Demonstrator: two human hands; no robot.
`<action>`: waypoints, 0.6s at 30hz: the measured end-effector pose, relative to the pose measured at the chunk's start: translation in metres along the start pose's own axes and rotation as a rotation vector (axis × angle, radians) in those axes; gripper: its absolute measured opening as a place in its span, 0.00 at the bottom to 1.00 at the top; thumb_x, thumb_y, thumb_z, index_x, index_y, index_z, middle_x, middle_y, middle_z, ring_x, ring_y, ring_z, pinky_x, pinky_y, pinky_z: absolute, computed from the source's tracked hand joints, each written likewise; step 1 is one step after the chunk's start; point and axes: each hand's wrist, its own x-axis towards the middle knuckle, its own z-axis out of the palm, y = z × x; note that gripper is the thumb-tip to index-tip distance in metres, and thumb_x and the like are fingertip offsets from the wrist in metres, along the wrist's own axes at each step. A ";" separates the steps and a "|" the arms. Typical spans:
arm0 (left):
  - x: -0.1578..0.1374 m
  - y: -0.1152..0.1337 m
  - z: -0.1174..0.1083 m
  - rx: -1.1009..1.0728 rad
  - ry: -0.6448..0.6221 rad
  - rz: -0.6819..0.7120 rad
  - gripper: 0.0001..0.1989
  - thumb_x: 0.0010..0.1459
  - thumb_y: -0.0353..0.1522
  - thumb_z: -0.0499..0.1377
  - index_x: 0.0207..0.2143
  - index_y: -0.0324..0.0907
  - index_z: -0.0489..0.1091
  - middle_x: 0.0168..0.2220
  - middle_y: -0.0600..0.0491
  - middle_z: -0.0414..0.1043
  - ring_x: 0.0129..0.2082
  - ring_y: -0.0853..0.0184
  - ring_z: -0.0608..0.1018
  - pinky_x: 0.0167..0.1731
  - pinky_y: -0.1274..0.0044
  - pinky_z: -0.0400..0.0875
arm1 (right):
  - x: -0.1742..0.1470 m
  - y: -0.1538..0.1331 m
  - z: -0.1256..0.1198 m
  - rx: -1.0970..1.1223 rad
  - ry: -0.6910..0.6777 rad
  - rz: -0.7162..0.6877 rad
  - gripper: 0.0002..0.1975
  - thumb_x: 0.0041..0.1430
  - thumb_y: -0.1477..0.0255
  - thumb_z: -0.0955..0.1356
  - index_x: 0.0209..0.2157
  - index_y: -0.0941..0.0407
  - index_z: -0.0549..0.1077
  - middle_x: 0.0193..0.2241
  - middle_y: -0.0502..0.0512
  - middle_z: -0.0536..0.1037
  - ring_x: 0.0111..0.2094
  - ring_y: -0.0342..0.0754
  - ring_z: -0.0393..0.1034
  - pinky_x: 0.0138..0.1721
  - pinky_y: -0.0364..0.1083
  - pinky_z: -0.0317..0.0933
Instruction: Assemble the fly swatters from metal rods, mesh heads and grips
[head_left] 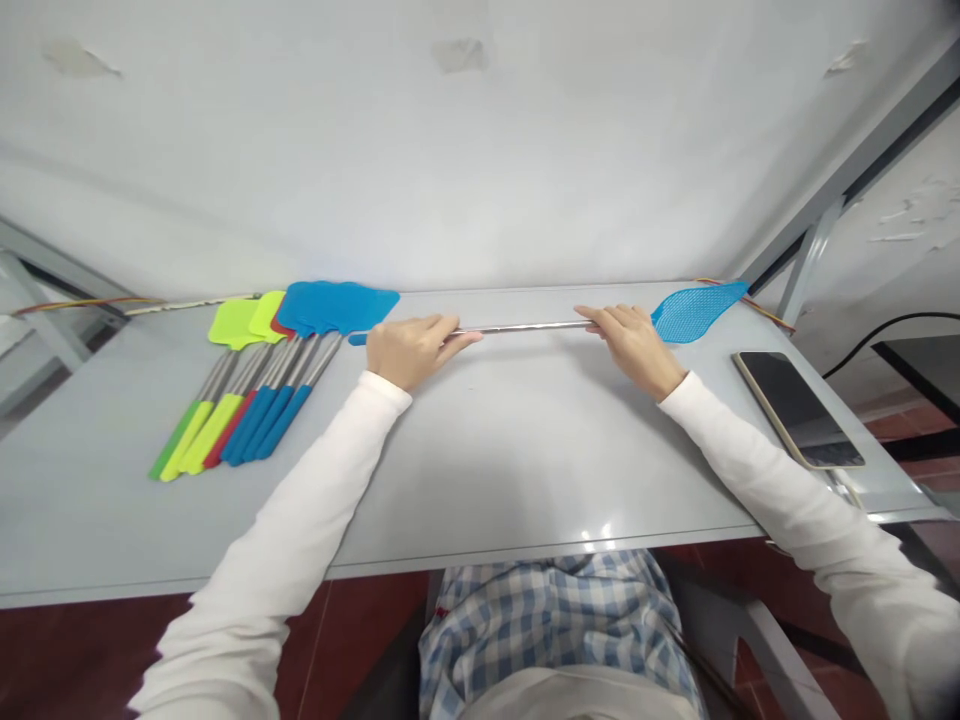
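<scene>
A blue fly swatter (691,312) with a thin metal telescopic rod is stretched out sideways between my hands, above the far half of the table. My left hand (411,350) is closed around its blue handle, whose end sticks out to the left. Near the mesh head, my right hand (628,342) grips the rod, with the head just beyond it on the right. The rod shows bare between the two hands. To the left of my left hand lie several more fly swatters (259,390) in a row, with yellow-green, red and blue handles and heads overlapping.
A phone (799,410) lies face up at the table's right end. The grey table (480,470) runs up to a white wall (510,150). Grey metal frame bars (814,250) stand at both ends, and thin cables (772,318) run along the back edge.
</scene>
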 end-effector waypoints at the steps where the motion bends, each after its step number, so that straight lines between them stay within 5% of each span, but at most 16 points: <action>1: 0.000 0.002 -0.001 0.004 0.004 0.004 0.29 0.61 0.55 0.50 0.21 0.43 0.66 0.16 0.52 0.66 0.17 0.69 0.66 0.20 0.74 0.43 | -0.001 -0.005 0.000 0.006 0.000 0.002 0.20 0.70 0.74 0.54 0.57 0.57 0.67 0.33 0.58 0.77 0.37 0.52 0.67 0.38 0.48 0.53; 7: 0.000 0.003 -0.001 0.004 0.038 -0.017 0.29 0.61 0.56 0.50 0.22 0.43 0.68 0.16 0.52 0.66 0.17 0.70 0.65 0.21 0.74 0.43 | 0.002 -0.014 -0.007 0.000 0.002 0.022 0.20 0.71 0.72 0.53 0.57 0.57 0.66 0.35 0.60 0.77 0.39 0.53 0.68 0.40 0.50 0.57; 10: 0.000 -0.004 -0.001 -0.012 0.038 -0.051 0.29 0.60 0.57 0.50 0.23 0.43 0.69 0.17 0.52 0.67 0.18 0.69 0.66 0.21 0.74 0.44 | 0.004 -0.006 -0.016 -0.057 0.023 0.022 0.21 0.71 0.69 0.55 0.59 0.57 0.65 0.46 0.65 0.76 0.47 0.56 0.70 0.46 0.53 0.59; 14: -0.002 -0.014 -0.004 -0.046 -0.002 -0.092 0.30 0.59 0.58 0.49 0.23 0.44 0.68 0.16 0.52 0.65 0.19 0.67 0.67 0.21 0.73 0.44 | -0.001 0.001 -0.023 -0.130 0.048 -0.023 0.21 0.71 0.71 0.54 0.59 0.52 0.66 0.59 0.59 0.70 0.63 0.55 0.60 0.59 0.57 0.54; 18: -0.008 -0.025 -0.002 -0.012 -0.001 -0.109 0.29 0.59 0.58 0.50 0.23 0.44 0.68 0.16 0.52 0.64 0.19 0.67 0.66 0.21 0.73 0.44 | -0.005 0.004 -0.023 -0.225 0.096 0.017 0.23 0.71 0.70 0.55 0.64 0.45 0.59 0.65 0.53 0.63 0.68 0.55 0.51 0.64 0.62 0.47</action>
